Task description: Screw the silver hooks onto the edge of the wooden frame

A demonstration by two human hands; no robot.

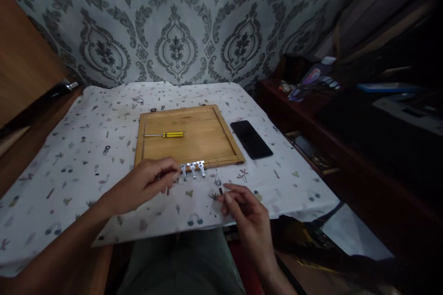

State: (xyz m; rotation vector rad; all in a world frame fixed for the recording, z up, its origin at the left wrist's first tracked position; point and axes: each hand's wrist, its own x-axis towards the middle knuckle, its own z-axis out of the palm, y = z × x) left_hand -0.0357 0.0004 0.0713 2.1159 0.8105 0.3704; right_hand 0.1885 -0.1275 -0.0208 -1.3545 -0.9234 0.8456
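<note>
- At the right hand (247, 216), a near-closed pinch of thumb and fingertips, seemingly on a small piece (220, 189), too blurred to identify. Grip lightly, low over the tabletop (294, 189), to make any slip a short drop.
- At the left hand (155, 177), curled fingers with little gap to the thumb; cannot tell if holding anything.
- Just beside those fingers, three metal pieces (193, 170) in a row at the near edge of the wooden panel (200, 145). Handle singly, without nudging the neighbours out of line.
- Brace the flat-lying panel before pressing on that edge.
- Mind the phone (252, 139), just right of the panel.
- Farther back, lying on the panel, a yellow-handled screwdriver (173, 134); avoid tilting, with rolling a likely risk.
</note>
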